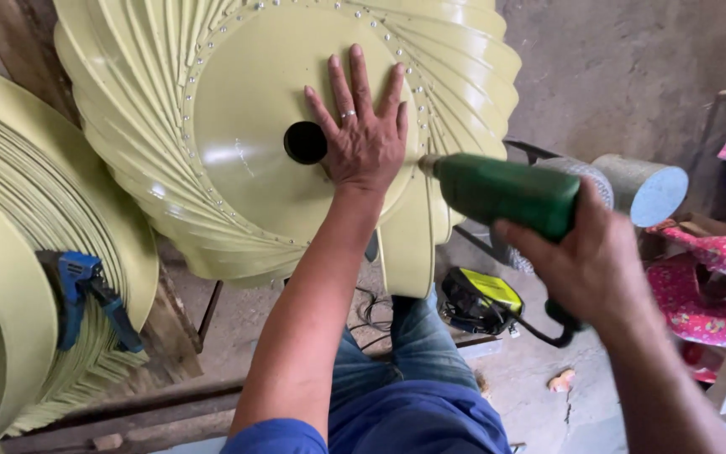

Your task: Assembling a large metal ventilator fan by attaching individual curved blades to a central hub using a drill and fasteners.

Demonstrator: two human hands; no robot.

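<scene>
A large pale yellow-green metal fan wheel [237, 126] with many curved blades and a round centre plate stands in front of me. A dark hub hole [305, 142] sits in the plate's middle. My left hand [363, 134] lies flat on the plate just right of the hole, fingers spread, a ring on one finger. My right hand [586, 261] grips a green power drill [502, 192]. The drill's tip touches the rivet ring at the plate's right edge, close to my left hand's wrist.
A second yellow-green fan wheel [10, 252] stands at the left with a blue clamp [86, 294] on it. A black and yellow tool [481, 298] lies on the concrete floor. Grey metal cylinders [644, 187] and a pink flowered cloth [707, 286] are at the right.
</scene>
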